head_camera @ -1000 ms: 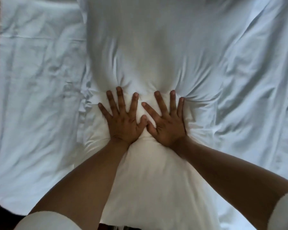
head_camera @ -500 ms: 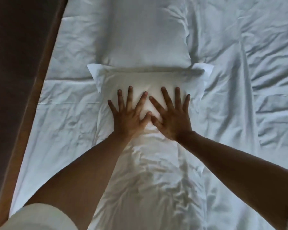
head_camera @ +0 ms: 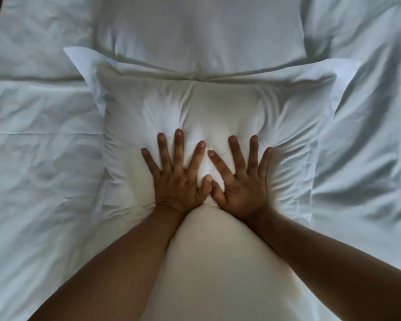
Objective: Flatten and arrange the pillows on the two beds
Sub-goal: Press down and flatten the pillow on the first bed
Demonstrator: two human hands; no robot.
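Since half a second ago the view has closed in on the bed: the dark wooden edge at the left has all but slid out of sight, the near pillow (head_camera: 218, 117) fills more of the picture, and both hands sit lower on it, sunk deeper into the filling. Left hand (head_camera: 178, 179) and right hand (head_camera: 241, 181) lie side by side, palms down, fingers spread wide and flat; neither has hold of anything, and the thumbs touch or nearly touch over a small ridge of cloth pinched up between them. Creases fan out from the fingertips, and the filling bulges toward the person between the two forearms, which suggests real weight going into the press. This pillow has a flanged case whose corners stick out at the far left and far right, and it lies lengthwise across the middle of the crumpled white sheet (head_camera: 44, 170). A second pillow (head_camera: 199, 33) lies beyond it toward the head of the bed, its near edge touching or slightly tucked under the first one's far flange. The step in hand looks like flattening the near pillow at its centre. By my reading the middle is pressed down while the near end is still puffed up, so the next move calls for shifting the palms outward and back toward the body to spread the filling evenly, then squaring the pillow against its neighbour.
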